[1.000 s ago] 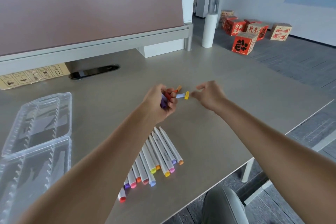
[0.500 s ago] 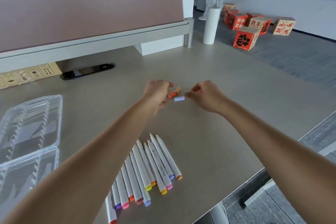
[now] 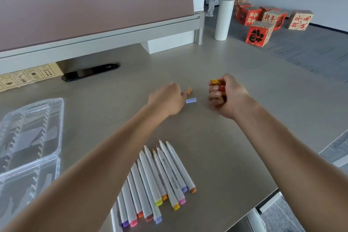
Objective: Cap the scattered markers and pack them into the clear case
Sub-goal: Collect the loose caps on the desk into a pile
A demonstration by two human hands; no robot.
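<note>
Right now your right hand [image 3: 227, 96] clenches several caps [image 3: 218, 85], while your left hand [image 3: 166, 99] reaches two loose caps [image 3: 191, 100], its fingers hidden. Uncapped markers [image 3: 160, 177] lie nearer you; the clear case [image 3: 30, 149] sits open at left.

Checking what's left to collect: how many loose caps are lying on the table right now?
2: an orange cap and a lilac cap, both by the left hand. Others sit in the right hand; some may be hidden.
</note>
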